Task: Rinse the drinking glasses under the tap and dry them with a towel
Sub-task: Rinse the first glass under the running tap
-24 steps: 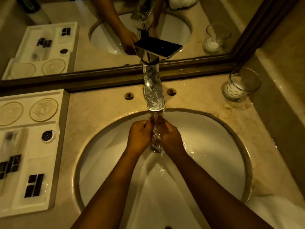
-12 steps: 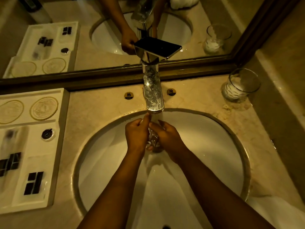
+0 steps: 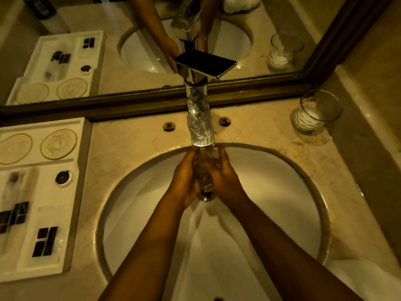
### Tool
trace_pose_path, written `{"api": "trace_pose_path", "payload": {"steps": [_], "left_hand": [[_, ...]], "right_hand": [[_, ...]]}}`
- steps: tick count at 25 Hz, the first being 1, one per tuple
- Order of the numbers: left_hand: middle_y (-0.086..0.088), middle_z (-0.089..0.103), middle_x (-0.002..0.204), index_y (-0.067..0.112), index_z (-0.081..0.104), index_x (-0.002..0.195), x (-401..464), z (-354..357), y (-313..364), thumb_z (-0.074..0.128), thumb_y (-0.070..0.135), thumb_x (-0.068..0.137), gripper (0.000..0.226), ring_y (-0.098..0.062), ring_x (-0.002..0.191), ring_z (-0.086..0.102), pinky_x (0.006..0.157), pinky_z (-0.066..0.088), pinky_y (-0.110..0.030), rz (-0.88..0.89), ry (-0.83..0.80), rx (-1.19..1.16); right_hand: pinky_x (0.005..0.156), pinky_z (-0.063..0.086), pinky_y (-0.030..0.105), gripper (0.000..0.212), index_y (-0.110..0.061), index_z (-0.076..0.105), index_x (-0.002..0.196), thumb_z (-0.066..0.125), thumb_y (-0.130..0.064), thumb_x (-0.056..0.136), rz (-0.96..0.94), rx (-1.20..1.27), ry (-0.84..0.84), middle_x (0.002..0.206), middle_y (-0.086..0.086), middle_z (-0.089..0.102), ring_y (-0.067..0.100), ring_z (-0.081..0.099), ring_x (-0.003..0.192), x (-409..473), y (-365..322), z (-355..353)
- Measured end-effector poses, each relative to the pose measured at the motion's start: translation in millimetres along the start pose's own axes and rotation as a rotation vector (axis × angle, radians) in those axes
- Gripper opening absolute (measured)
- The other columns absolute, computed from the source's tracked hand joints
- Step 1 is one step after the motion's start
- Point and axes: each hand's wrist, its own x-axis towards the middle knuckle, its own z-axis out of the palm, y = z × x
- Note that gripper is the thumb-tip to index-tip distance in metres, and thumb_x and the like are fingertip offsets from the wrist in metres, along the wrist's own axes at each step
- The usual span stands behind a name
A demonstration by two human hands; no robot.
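Observation:
A clear drinking glass [image 3: 205, 170] stands upright just under the chrome tap spout [image 3: 200, 120], over the white sink basin [image 3: 271, 192]. My left hand [image 3: 184, 181] grips its left side and my right hand [image 3: 226, 181] grips its right side, fingers curled round it. Water runs over the glass and down toward the drain [image 3: 206, 195]. Most of the glass is hidden between my hands. A second glass [image 3: 316, 111] stands on the marble counter at the right, apart from my hands. A white towel [image 3: 360, 276] lies at the counter's lower right.
A white amenity tray [image 3: 71, 192] with small dark packets and round coasters fills the counter at the left. The mirror [image 3: 130, 72] with a dark frame runs along the back. Hot and cold markers [image 3: 168, 126] flank the tap base.
Both hands have turned the glass upright and lifted it closer to the spout's mouth. The second glass and the towel have not moved.

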Motion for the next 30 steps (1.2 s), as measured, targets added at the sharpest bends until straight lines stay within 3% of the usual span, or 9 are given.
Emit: {"api": "trace_pose_path", "payload": {"steps": [2,5,11,14,17,21,25,28,30], "left_hand": [[-0.013,0.074,0.119,0.012,0.070,0.121,3.8,-4.3,1.3,0.046,0.038,0.102,0.040,-0.028,0.108,0.071,0.095,0.053,-0.042,-0.134,-0.039,-0.131],[-0.019,0.069,0.128,0.007,0.067,0.124,9.2,-3.2,-3.0,0.047,0.030,0.094,0.043,-0.033,0.116,0.065,0.110,0.043,-0.045,-0.264,-0.022,-0.229],[-0.020,0.072,0.105,0.003,0.067,0.115,9.4,-7.6,-7.9,0.026,-0.014,0.083,0.055,-0.033,0.094,0.071,0.072,0.059,-0.038,-0.131,-0.008,-0.247],[-0.020,0.070,0.119,0.006,0.067,0.121,9.5,-13.2,-10.4,0.037,-0.011,0.066,0.065,-0.035,0.105,0.069,0.084,0.058,-0.040,-0.052,-0.025,-0.367],[-0.019,0.072,0.114,0.014,0.069,0.118,1.8,-15.7,-8.5,0.036,-0.012,0.063,0.070,-0.036,0.105,0.069,0.075,0.061,-0.037,-0.041,-0.107,-0.418],[-0.011,0.072,0.118,0.022,0.071,0.113,-9.8,-20.4,0.6,0.033,-0.026,0.074,0.072,-0.031,0.114,0.067,0.088,0.059,-0.043,0.123,-0.033,-0.031],[0.002,0.072,0.116,0.023,0.066,0.125,-18.0,-15.3,-1.6,0.058,-0.004,0.092,0.042,-0.014,0.107,0.068,0.087,0.059,-0.031,0.322,0.091,0.469],[-0.004,0.069,0.123,0.024,0.056,0.133,-19.9,-16.2,-8.4,0.051,0.034,0.103,0.033,-0.019,0.100,0.069,0.074,0.059,-0.034,0.086,0.061,0.514],[-0.007,0.068,0.122,0.023,0.057,0.130,-18.9,-20.4,-15.3,0.046,0.051,0.101,0.042,-0.026,0.101,0.069,0.079,0.060,-0.040,-0.100,0.059,0.521]], "right_hand": [[0.097,0.053,0.032,0.061,-0.052,0.033,0.138,0.061,-0.054,0.084,-0.027,-0.063,0.009,0.139,-0.006,0.049,0.010,0.056,0.120,-6.7,4.3,-4.7],[0.093,0.057,0.043,0.087,-0.036,0.030,0.149,0.072,-0.046,0.074,-0.158,-0.134,0.055,0.146,-0.003,0.039,0.015,0.053,0.126,-17.2,15.7,-4.8],[0.104,0.047,0.035,0.092,-0.032,0.032,0.148,0.083,-0.033,0.071,-0.158,-0.461,0.029,0.141,-0.006,0.045,0.010,0.044,0.126,-14.9,4.9,-19.1],[0.104,0.045,0.042,0.092,-0.028,0.035,0.146,0.080,-0.041,0.067,-0.188,-0.589,-0.042,0.140,-0.005,0.048,0.016,0.043,0.126,-2.7,0.2,-14.7],[0.102,0.050,0.036,0.097,-0.026,0.035,0.144,0.086,-0.027,0.061,-0.148,-0.411,-0.112,0.137,-0.002,0.050,0.014,0.051,0.125,1.9,-0.4,-12.9],[0.091,0.051,0.017,0.090,-0.028,0.037,0.141,0.087,-0.014,0.067,-0.148,-0.324,-0.117,0.130,-0.009,0.056,0.004,0.057,0.116,0.0,4.7,-15.2],[0.071,0.058,0.019,0.081,-0.021,0.043,0.135,0.082,0.007,0.069,-0.002,-0.043,-0.089,0.117,-0.010,0.061,-0.001,0.066,0.097,-1.7,18.5,-9.8],[0.084,0.060,0.036,0.066,-0.026,0.047,0.131,0.080,-0.009,0.077,0.144,0.035,-0.085,0.112,-0.010,0.064,0.009,0.067,0.097,-8.5,20.6,-10.4],[0.085,0.060,0.041,0.050,-0.028,0.054,0.126,0.078,-0.027,0.082,0.250,-0.019,-0.143,0.114,-0.004,0.068,0.018,0.069,0.100,-17.2,25.3,-11.0]]}}
